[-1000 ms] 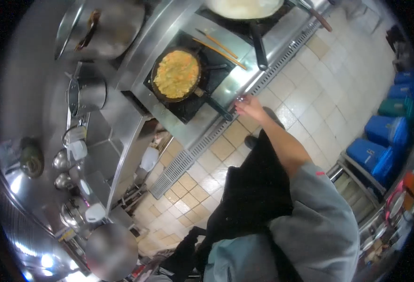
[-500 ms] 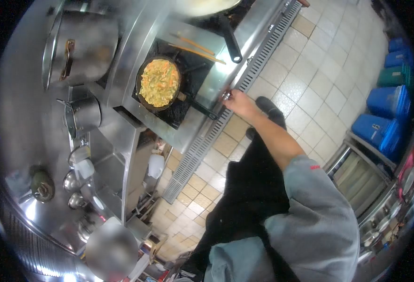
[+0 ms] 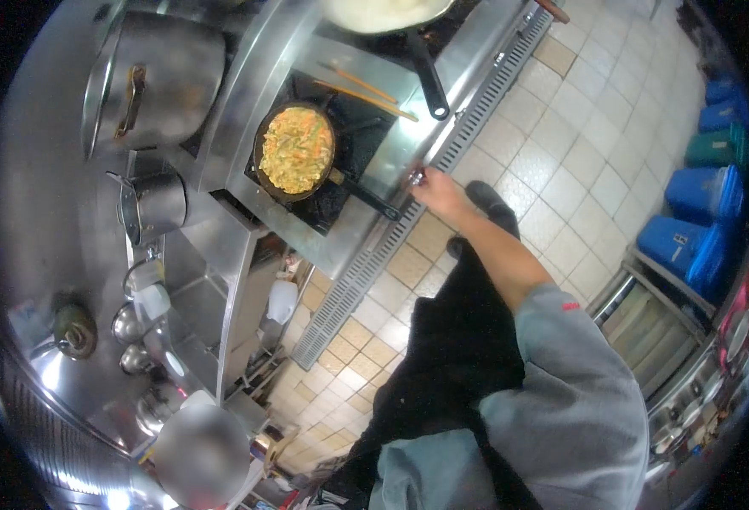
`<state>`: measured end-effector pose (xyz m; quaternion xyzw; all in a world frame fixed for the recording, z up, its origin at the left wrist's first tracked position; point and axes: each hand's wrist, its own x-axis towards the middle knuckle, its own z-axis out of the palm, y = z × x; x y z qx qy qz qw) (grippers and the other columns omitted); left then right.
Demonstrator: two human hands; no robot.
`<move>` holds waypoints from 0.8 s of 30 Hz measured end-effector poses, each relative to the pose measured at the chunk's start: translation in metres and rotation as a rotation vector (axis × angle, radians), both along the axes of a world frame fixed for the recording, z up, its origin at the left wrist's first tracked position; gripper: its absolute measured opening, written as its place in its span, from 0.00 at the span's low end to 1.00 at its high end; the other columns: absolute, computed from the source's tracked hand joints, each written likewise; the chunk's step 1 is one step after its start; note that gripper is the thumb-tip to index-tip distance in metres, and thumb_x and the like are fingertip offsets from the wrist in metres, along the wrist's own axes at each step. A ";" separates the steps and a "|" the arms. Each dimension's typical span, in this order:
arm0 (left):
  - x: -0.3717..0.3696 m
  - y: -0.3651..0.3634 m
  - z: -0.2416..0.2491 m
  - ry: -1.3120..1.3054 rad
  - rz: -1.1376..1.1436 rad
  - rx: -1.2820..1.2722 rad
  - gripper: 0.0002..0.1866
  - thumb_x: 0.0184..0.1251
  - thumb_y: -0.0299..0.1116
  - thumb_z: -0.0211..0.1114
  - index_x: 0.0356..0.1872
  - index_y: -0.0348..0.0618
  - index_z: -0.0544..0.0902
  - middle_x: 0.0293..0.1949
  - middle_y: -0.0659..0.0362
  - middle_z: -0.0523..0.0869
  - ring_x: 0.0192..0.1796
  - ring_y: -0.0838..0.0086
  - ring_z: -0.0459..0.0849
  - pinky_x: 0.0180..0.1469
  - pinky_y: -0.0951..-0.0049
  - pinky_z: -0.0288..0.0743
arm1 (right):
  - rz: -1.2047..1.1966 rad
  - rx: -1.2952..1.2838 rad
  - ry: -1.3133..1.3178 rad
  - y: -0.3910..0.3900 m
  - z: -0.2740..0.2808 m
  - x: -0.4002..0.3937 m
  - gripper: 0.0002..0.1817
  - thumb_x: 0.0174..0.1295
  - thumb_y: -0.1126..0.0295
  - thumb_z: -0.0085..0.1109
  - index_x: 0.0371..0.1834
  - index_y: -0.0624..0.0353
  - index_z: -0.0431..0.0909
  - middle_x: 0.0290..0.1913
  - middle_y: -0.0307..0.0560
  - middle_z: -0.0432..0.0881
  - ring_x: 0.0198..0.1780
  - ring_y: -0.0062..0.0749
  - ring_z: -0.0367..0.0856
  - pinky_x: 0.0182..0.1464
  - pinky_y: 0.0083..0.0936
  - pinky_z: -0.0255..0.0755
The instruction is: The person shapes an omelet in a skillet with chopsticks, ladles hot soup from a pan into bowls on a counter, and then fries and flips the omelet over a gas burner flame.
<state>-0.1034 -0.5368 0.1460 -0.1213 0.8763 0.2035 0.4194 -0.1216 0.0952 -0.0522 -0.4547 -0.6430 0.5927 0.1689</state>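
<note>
My right hand (image 3: 435, 189) reaches to the front edge of the stove, its fingers closed around a control knob (image 3: 416, 177). Just to the left of it is the black handle (image 3: 373, 199) of a frying pan, which the hand does not hold. The pan sits on a burner and holds a flat, round omelette-like pancake (image 3: 296, 150) with orange and green bits. A pair of wooden chopsticks (image 3: 366, 98) rests on the stove top above the pan. My left hand is out of view.
A second pan (image 3: 429, 76) with pale contents stands at the top. At left are a large stockpot (image 3: 166, 81), a smaller pot (image 3: 160, 204) and a steel sink area. Blue bins (image 3: 704, 194) line the right side. Beside the stove lies a tiled floor (image 3: 561, 153).
The view has shifted slightly, so the stove and pans appear a little lower and further right. My right hand stays at the knob.
</note>
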 end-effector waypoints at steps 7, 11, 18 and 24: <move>-0.002 -0.003 -0.002 -0.003 0.010 0.001 0.33 0.66 0.41 0.71 0.67 0.34 0.72 0.59 0.36 0.80 0.59 0.59 0.82 0.57 0.67 0.77 | 0.000 -0.010 -0.026 0.001 -0.007 -0.002 0.19 0.52 0.62 0.69 0.37 0.69 0.77 0.34 0.62 0.83 0.40 0.57 0.84 0.45 0.43 0.77; -0.002 -0.003 -0.002 -0.003 0.013 -0.003 0.33 0.66 0.41 0.71 0.67 0.34 0.72 0.59 0.36 0.80 0.60 0.58 0.81 0.57 0.67 0.77 | 0.012 -0.014 -0.055 0.001 -0.001 -0.001 0.19 0.52 0.63 0.69 0.37 0.68 0.77 0.33 0.62 0.83 0.40 0.57 0.84 0.45 0.42 0.76; -0.001 -0.002 -0.003 -0.005 0.018 0.001 0.34 0.66 0.41 0.71 0.68 0.33 0.72 0.59 0.36 0.79 0.60 0.58 0.81 0.58 0.66 0.77 | 0.013 -0.003 -0.026 0.001 -0.005 -0.001 0.19 0.53 0.63 0.69 0.37 0.69 0.77 0.34 0.62 0.84 0.40 0.55 0.84 0.45 0.40 0.77; 0.002 -0.001 -0.003 -0.011 0.022 0.008 0.34 0.66 0.41 0.71 0.68 0.33 0.71 0.60 0.36 0.79 0.60 0.58 0.81 0.58 0.66 0.77 | 0.011 -0.032 -0.032 0.001 -0.008 -0.002 0.19 0.53 0.63 0.68 0.38 0.70 0.78 0.36 0.63 0.84 0.41 0.54 0.85 0.45 0.40 0.77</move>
